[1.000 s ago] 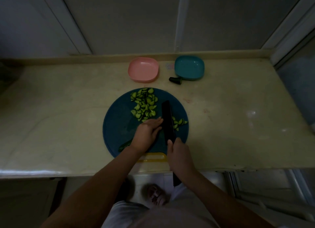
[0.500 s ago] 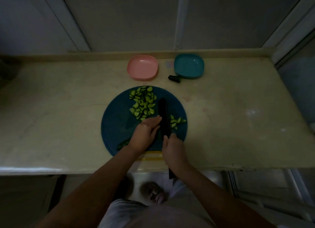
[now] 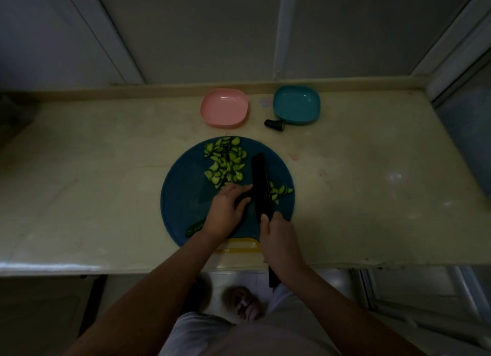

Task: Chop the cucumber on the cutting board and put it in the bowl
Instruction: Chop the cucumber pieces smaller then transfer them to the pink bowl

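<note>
Fingers: those of the left hand point(image 3: 225, 213) lie curled and close together, pressing down on the uncut cucumber piece point(image 3: 195, 226), with the tips reaching to the flat of the blade; those of the right hand point(image 3: 279, 240) are wrapped tight round the handle of the black knife point(image 3: 261, 186).
Landmark: the round blue cutting board point(image 3: 180, 196), lying on the pale counter point(image 3: 93, 175).
Knife: its blade stands over the board's middle, pointing toward the far rim, just right of the left hand.
Cut slices, large heap: on the board's far part, left of the blade point(image 3: 225, 164).
Cut slices, small heap: on the board's right edge, just right of the blade point(image 3: 280, 193).
Uncut piece: mostly hidden under the left hand; a dark green end shows at the board's near left rim.
Bowls: a pink bowl point(image 3: 224, 107) and a teal bowl point(image 3: 296, 104) stand beyond the board's far rim, both without any cucumber in them.
Stem end: a dark cut-off tip point(image 3: 275, 123) lies beyond the board, just before the teal bowl.
Done: most of the chopping, judging by the heaps.
Left: the last stretch of cucumber to slice, then all slices to move into a bowl.
</note>
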Demonstrator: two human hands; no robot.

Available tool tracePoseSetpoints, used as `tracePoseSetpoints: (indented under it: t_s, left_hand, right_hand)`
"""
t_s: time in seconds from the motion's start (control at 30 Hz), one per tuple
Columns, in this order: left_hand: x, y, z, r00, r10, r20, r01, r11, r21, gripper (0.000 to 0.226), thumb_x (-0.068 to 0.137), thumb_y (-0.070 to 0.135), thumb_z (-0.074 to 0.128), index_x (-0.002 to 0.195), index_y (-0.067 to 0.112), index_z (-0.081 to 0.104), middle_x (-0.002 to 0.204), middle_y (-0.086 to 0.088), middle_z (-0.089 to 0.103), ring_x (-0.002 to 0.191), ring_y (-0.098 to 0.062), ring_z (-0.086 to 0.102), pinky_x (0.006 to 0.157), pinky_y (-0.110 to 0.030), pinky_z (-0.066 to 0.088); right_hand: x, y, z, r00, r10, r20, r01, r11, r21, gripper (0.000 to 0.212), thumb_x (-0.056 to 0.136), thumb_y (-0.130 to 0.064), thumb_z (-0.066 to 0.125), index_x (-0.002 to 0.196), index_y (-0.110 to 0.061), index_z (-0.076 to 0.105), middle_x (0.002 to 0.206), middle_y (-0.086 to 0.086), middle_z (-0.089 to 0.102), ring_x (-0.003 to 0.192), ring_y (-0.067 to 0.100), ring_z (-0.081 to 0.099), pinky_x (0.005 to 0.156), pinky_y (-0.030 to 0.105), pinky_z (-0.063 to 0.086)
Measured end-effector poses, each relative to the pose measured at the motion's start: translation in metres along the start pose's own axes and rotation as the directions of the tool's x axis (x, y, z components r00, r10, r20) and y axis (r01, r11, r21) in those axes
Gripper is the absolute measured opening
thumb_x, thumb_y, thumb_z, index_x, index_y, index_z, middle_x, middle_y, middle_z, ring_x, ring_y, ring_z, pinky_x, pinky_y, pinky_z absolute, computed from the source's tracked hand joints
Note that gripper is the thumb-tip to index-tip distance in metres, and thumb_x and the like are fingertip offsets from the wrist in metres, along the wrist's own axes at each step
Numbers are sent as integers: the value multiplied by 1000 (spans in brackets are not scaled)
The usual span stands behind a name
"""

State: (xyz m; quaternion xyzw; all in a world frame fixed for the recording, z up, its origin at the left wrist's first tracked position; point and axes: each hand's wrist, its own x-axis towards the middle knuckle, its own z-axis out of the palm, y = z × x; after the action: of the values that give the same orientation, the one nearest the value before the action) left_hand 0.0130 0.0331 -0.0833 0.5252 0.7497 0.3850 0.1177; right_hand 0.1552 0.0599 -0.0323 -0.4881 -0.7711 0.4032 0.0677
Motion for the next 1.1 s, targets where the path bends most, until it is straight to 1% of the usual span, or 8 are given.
tracePoseSetpoints:
  t_s: [0.23,0.3,0.4,0.63,0.77,0.87,1.03,1.1]
  left_hand:
    - [-1,2,0,1000,0,-8,0,1000,2,33,82,3,67,114,6,65,99,-10,66,93,-16,60,85,-11,40]
    - [-1,2,0,1000,3,-9,-3,1000,12,32,81,3,67,113,5,66,100,-11,67,93,-20,62,85,-12,41]
    - [-2,2,0,1000,7,-18,-7,1000,16,31,80,2,68,111,4,67,101,-12,68,93,-21,63,86,-12,41]
    - [-1,3,0,1000,12,-22,-11,999,32,30,79,2,69,109,5,68,102,-12,69,96,-19,62,88,-9,37]
    - [-1,2,-1,1000,12,-8,-12,999,37,30,80,3,69,110,6,68,104,-12,69,98,-21,62,89,-10,37]
    - [-3,2,-3,1000,20,-7,-20,999,28,30,83,4,66,113,7,66,109,-10,68,102,-15,59,91,-8,36]
    - [-3,0,-4,1000,-5,-5,5,1000,-13,31,85,4,63,115,8,65,110,-7,67,105,-13,58,92,-11,37]
    - [-3,0,-3,999,-30,-23,29,999,-31,30,84,4,65,114,8,66,109,-6,68,103,-11,58,92,-11,38]
  right_hand:
    - [-1,2,1,1000,7,10,-7,1000,-3,24,101,-25,31,84,-10,38,62,-4,40,51,16,45,45,25,37]
    - [-1,2,2,1000,9,1,-9,1000,-21,23,101,-25,31,84,-10,38,62,-5,39,52,15,44,42,17,30]
    - [0,2,4,1000,4,-4,-4,998,-65,22,101,-24,31,84,-12,37,61,-7,35,50,3,34,40,19,25]
    - [6,0,10,1000,19,-11,-20,995,-94,27,101,-24,31,94,-4,47,72,3,47,50,7,36,41,19,21]
    - [12,-2,18,998,56,4,-56,997,-62,31,101,-24,32,97,1,49,76,8,52,62,19,48,42,21,25]
    - [11,1,18,999,51,-1,-51,998,-44,31,100,-24,32,97,1,50,82,16,59,65,24,53,43,24,27]
    - [5,5,12,999,50,10,-50,999,-22,30,101,-24,31,94,0,49,65,-1,44,52,14,45,42,20,32]
    - [4,3,10,999,41,9,-41,999,-3,29,101,-25,31,90,-4,47,65,0,44,57,21,52,48,30,43]
